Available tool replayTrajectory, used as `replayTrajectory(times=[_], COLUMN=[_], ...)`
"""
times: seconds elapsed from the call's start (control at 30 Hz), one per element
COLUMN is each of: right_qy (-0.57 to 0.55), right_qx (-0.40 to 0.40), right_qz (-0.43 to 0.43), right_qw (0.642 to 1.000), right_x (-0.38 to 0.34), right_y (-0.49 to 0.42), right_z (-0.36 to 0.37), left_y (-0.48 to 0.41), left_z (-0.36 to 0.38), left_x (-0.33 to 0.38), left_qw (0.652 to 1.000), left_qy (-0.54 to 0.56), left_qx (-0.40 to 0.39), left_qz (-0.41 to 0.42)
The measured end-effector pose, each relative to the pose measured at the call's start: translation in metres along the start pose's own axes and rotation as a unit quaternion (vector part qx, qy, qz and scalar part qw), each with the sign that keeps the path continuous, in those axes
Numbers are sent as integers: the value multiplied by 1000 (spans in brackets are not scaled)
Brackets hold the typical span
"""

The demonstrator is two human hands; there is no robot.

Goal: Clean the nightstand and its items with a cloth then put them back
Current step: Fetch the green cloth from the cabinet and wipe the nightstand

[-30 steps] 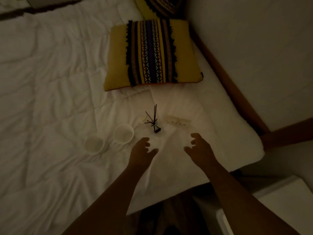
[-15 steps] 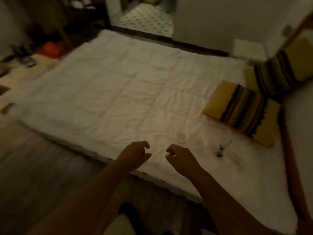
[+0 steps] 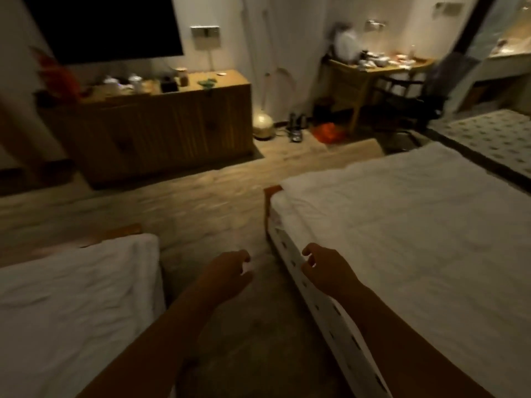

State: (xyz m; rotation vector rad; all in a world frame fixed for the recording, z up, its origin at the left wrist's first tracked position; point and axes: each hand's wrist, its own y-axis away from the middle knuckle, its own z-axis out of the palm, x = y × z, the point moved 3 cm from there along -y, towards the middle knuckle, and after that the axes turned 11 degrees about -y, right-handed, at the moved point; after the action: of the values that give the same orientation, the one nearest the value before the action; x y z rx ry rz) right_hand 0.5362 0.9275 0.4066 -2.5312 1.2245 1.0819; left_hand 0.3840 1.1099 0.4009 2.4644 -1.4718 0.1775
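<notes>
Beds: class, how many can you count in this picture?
2. The left-hand bed lies at the lower left, cut off by the frame edge; the right-hand bed fills the right side. Others could lie outside the view.

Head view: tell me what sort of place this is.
Probably a hotel-style twin bedroom: a left bed and a right bed in white bedding, a dark wall screen above a wooden sideboard, and a cluttered desk.

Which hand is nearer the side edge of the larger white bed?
Right. The right hand overlaps the side edge of the larger bed in the view; the left hand is apart from it, over the floor between the two beds.
</notes>
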Motion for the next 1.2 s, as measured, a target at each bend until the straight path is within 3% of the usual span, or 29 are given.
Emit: replayTrajectory(times=[0.13,0.3,0.57,0.93,1.2], right_qy=[-12,1,13,15,21], right_qx=[-14,-44,-50,-54,-44], right_qz=[-44,-112,-180,-176,-170], right_qw=[999,993,982,983,984], right_x=[-90,-174,-261,-346,-413], right_y=[-87,-196,-447,-724,-958], right_z=[33,61,93,109,137], left_y=[-36,-101,-290,-530,-749], left_z=[-54,-103,-165,-242,-274], left_x=[-88,-168,-293,-425,-561], left_qw=[997,995,989,986,989], left_qy=[27,33,10,-3,5], left_qx=[25,46,75,61,54], left_qz=[-61,-82,-129,-158,-139])
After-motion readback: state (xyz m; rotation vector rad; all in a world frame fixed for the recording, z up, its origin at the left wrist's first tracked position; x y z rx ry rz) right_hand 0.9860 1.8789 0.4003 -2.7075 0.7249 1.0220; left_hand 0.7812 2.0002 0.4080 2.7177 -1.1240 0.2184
